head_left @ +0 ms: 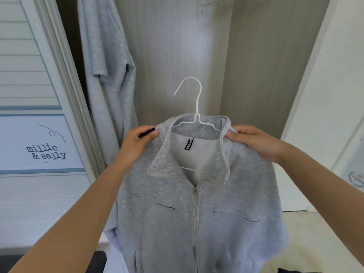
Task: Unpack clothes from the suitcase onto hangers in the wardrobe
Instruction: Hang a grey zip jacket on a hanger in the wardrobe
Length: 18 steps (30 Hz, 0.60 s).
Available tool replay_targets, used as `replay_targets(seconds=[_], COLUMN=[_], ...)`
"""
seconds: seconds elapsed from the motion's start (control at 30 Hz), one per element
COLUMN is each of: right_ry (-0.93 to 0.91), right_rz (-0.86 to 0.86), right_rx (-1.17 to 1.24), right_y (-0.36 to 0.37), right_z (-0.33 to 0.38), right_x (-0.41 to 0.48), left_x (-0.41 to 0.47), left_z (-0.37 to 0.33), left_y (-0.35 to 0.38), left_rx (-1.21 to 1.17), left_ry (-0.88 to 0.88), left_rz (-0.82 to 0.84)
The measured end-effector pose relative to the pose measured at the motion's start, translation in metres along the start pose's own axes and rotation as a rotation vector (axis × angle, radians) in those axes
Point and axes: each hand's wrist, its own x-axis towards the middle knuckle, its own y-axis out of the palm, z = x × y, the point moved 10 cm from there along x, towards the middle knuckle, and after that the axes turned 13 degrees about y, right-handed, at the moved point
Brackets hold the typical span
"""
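Two-handed hold on a grey zip jacket (167, 203), raised in front of the open wardrobe (177, 46). At the collar's left end, left hand (137, 141) pinching the fabric, fingers curled round the edge. At the collar's right end, right hand (254, 142) gripping the cloth likewise, fingertips tucked into the fold. Midway between the two grips, a white wire hanger (197, 112) set inside the neck opening, hook upright above the collar with its tip to the left, lower bar showing across the lining under a black label (189, 144). Jacket front toward the camera, zip (195, 203) closed from just below the collar, body hanging beneath both wrists. Something dark between the left fingers, too small to tell. Behind, to the left, another grey garment (106, 66) hanging in the wardrobe, well apart from the hands. Further left, a door panel (45, 142) lettered "millie & sally".
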Motion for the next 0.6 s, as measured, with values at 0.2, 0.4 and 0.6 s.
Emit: replay_targets(seconds=[0.2, 0.4, 0.6], right_ry=[0.063, 0.151, 0.082], right_rz=[-0.065, -0.124, -0.171], right_rx=[0.210, 0.312, 0.406], right_y=[-0.043, -0.055, -0.049], right_z=[0.021, 0.058, 0.145], right_x=[-0.008, 0.008, 0.057], left_x=[0.030, 0.075, 0.153], left_z=[0.011, 0.020, -0.044], left_y=[-0.017, -0.019, -0.061], left_rx=[0.247, 0.527, 0.897], left_ry=[-0.096, -0.087, 0.410], left_rz=[0.112, 0.155, -0.129])
